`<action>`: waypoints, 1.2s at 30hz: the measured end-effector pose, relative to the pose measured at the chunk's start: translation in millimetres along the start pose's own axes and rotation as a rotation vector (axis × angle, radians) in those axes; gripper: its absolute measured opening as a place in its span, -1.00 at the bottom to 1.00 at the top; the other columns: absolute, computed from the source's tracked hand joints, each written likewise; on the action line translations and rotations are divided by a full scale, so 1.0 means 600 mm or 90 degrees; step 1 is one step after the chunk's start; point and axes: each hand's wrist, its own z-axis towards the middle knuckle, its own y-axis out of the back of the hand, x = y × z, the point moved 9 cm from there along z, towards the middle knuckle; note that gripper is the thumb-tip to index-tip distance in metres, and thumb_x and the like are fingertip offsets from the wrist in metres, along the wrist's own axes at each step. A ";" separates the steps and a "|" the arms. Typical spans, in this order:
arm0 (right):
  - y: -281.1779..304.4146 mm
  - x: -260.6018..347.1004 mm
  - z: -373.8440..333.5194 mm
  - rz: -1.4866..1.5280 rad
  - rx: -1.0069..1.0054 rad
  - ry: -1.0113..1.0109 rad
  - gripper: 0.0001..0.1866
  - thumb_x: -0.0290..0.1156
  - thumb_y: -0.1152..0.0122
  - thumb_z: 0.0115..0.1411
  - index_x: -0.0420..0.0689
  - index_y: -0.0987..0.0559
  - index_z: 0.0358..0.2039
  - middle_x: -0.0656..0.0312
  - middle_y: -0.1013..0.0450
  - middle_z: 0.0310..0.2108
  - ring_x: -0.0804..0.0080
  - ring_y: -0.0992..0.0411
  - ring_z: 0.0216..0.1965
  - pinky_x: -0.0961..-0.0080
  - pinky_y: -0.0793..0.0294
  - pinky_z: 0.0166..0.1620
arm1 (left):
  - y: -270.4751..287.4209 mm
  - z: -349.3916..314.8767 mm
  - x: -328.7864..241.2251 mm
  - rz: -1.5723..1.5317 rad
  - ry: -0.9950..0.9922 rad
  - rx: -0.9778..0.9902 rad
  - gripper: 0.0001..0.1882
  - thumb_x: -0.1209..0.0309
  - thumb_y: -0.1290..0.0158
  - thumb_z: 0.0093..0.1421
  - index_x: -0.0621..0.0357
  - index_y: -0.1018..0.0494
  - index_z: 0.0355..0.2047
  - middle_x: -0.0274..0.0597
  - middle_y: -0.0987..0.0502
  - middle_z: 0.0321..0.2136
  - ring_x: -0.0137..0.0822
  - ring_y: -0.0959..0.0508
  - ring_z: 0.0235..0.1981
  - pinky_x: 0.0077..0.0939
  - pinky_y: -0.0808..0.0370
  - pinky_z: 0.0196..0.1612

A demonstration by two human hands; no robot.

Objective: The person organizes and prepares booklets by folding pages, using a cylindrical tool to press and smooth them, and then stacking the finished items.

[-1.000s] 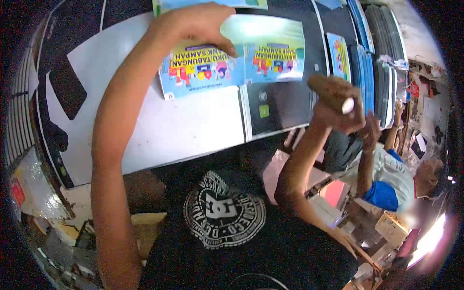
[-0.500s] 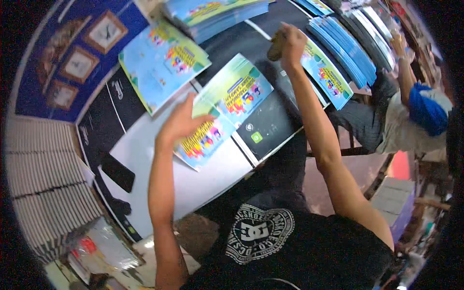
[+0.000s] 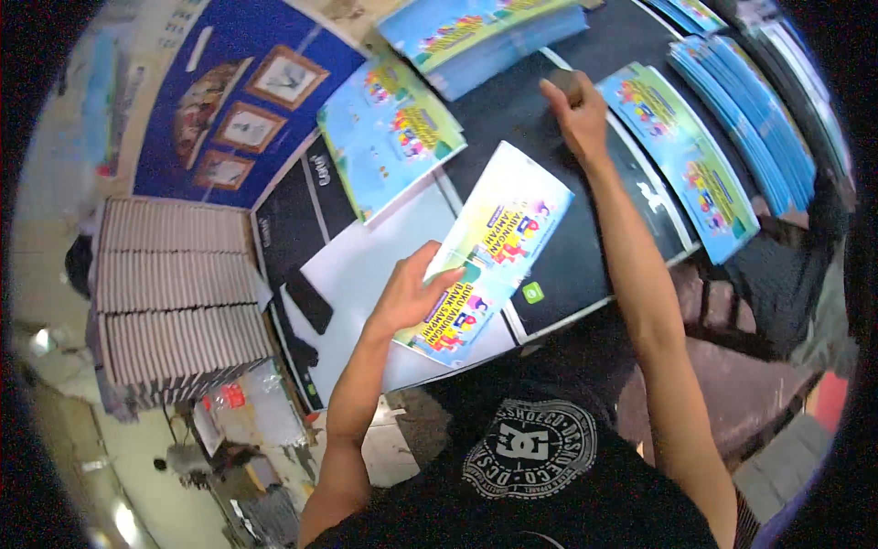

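Note:
My left hand is closed on the near left edge of a printed booklet cover, thumb on top and the other fingers mostly hidden. The cover is light blue and green, with yellow lettering and small cartoon figures. Beyond it, to the right, my right hand is closed round a small dark brown block, whose kind I cannot make out. That hand is above the black table surface, apart from the cover.
Similar covers lie at the left and right. A tall stack of covers stands at the back, with bundled blue booklets at far right. Piled grey-edged blocks stand left, near a black phone-like slab.
My left hand has closed on the cover it was spread over. The right hand still holds the brown block, its wrist turned. The whole view has shifted leftward.

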 end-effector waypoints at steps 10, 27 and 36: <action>0.004 -0.002 0.014 -0.033 -0.024 -0.009 -0.54 -0.05 -0.45 0.14 -0.21 -0.51 -0.49 0.36 -0.31 -0.66 0.58 -0.18 -0.59 0.51 -0.22 -0.48 | 0.307 -0.100 0.010 -0.679 -0.251 -0.297 -0.59 0.31 -0.13 0.29 0.21 -0.40 0.08 -0.26 -0.59 -0.17 -0.37 -0.61 -0.23 -0.50 -0.56 -0.15; 0.060 -0.059 0.013 -0.127 -0.016 -0.061 -0.50 0.00 -0.31 0.22 -0.26 -0.60 -0.19 0.09 -0.57 -0.35 0.29 -0.52 -0.30 0.40 -0.47 -0.13 | 0.507 0.035 0.577 -0.410 0.286 -0.443 -0.60 0.12 -0.09 0.32 0.24 -0.56 -0.11 -0.09 -0.63 -0.26 -0.23 -0.59 -0.40 -0.31 -0.54 -0.33; 0.035 -0.093 0.024 -0.077 -0.054 -0.040 -0.52 0.01 -0.25 0.25 -0.25 -0.60 -0.24 0.17 -0.52 -0.41 0.37 -0.46 -0.36 0.41 -0.42 -0.23 | 0.484 0.014 0.654 -0.569 0.330 -0.338 -0.56 0.13 -0.16 0.28 0.21 -0.54 0.00 -0.10 -0.64 -0.16 -0.16 -0.62 -0.22 -0.17 -0.54 -0.16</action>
